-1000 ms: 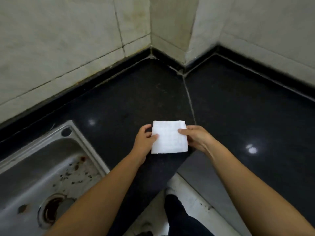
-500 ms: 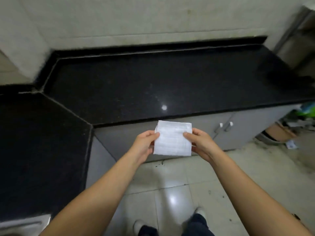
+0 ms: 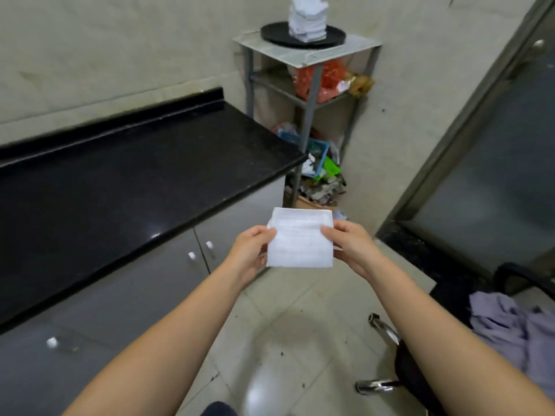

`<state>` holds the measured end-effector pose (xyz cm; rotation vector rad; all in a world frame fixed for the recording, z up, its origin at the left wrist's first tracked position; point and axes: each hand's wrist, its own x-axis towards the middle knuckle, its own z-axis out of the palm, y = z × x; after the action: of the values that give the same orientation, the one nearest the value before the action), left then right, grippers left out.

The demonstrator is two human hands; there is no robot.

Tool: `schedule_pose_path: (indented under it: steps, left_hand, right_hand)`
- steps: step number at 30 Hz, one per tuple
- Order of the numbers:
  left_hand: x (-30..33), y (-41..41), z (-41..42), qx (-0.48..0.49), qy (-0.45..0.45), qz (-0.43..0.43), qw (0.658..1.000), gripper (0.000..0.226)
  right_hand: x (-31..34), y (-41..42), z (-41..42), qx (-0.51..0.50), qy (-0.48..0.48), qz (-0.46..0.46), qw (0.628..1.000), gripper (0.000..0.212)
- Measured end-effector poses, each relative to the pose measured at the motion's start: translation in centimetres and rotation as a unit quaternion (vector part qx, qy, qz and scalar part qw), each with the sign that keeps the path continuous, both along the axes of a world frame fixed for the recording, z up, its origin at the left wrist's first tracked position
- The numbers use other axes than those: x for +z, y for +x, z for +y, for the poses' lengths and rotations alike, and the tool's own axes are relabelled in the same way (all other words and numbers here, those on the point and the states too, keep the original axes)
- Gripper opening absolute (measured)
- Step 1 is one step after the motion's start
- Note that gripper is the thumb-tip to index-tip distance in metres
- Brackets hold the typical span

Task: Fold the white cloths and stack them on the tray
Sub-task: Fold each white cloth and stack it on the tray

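The folded white cloth point(image 3: 299, 238) is held in the air between both hands: left hand point(image 3: 250, 253) pinches its left edge, right hand point(image 3: 350, 246) its right (thumbs on top). Far off, a black tray point(image 3: 336, 36) holds a stack of cloths point(image 3: 307, 21)

Both bare forearms stretched forward, converging ahead of the chest. Left hand point(image 3: 250, 250) and right hand point(image 3: 350, 246) level, facing each other, each with thumb on top in a pinching grip on a folded cloth point(image 3: 300, 241).
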<state>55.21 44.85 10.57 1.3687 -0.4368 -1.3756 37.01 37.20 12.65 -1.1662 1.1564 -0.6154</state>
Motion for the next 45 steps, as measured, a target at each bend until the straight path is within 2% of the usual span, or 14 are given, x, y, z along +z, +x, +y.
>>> schedule_pose_path:
  steps: [6,9,17,24,29,31,34,36,40,42,45]
  left_hand:
    - [3.0,-2.4,-11.4,-0.043,-0.040,-0.008,0.998,0.013]
    - [4.2,-1.9,-17.7,-0.049,-0.059,-0.049,0.996,0.015]
    - [10.2,4.9,-38.5,-0.048,-0.124,-0.198,0.971,0.019]
    - [16.9,9.4,-53.9,-0.045,-0.155,-0.229,0.960,0.018]
    - [19.4,12.1,-64.1,0.021,-0.191,-0.250,0.949,0.019]
    - [20.4,13.2,-68.2,0.060,-0.191,-0.256,0.946,0.019]
    - [22.0,15.1,-74.2,0.127,-0.185,-0.257,0.940,0.017]
    - [23.1,16.6,-77.7,0.172,-0.181,-0.263,0.932,0.019]
    - [24.0,19.1,-83.5,0.220,-0.155,-0.284,0.920,0.020]
    - [23.5,20.1,-85.0,0.225,-0.133,-0.286,0.922,0.022]
    - [21.8,20.6,-87.0,0.236,-0.097,-0.290,0.922,0.024]
  right_hand:
    - [2.2,-2.6,-10.0,-0.031,-0.053,0.003,0.998,0.024]
    - [3.4,-1.7,-16.1,-0.023,-0.088,0.002,0.996,0.020]
    - [9.1,5.0,-37.3,-0.017,-0.187,-0.016,0.982,0.014]
    - [14.4,8.9,-53.7,-0.017,-0.236,-0.008,0.971,0.014]
    - [18.1,12.2,-66.0,0.044,-0.289,0.014,0.956,0.019]
    - [19.4,14.4,-71.4,0.056,-0.308,0.002,0.950,0.007]
    - [21.5,18.3,-79.1,0.089,-0.325,-0.003,0.942,0.010]
    - [22.8,20.8,-83.4,0.117,-0.330,-0.006,0.937,0.003]
    - [24.2,24.8,-89.9,0.158,-0.343,-0.004,0.926,0.007]
    - [23.5,25.8,-91.5,0.173,-0.336,0.000,0.926,0.006]
    - [21.4,26.5,-93.8,0.194,-0.319,0.008,0.928,0.015]
